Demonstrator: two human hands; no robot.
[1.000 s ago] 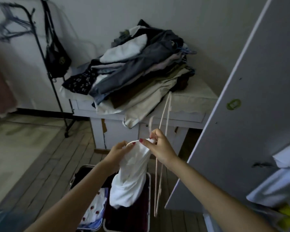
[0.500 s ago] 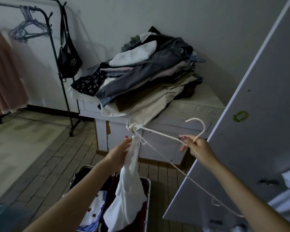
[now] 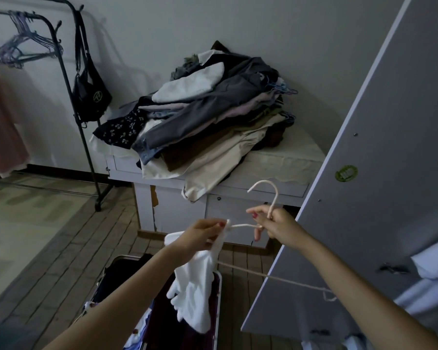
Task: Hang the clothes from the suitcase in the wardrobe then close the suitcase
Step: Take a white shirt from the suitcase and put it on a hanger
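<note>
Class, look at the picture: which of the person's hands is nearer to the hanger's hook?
The right hand grips the hanger just below the hook. The left hand is farther away, pinching the white garment at the hanger's arm tip.

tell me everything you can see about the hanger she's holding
The hanger is thin and pale pinkish-white, wire-like with a matte coating. Its curved hook points up, above the right hand, which grips the neck. One arm runs left into the white garment pinched by the left hand; the other slants down right toward the wardrobe door.
</note>
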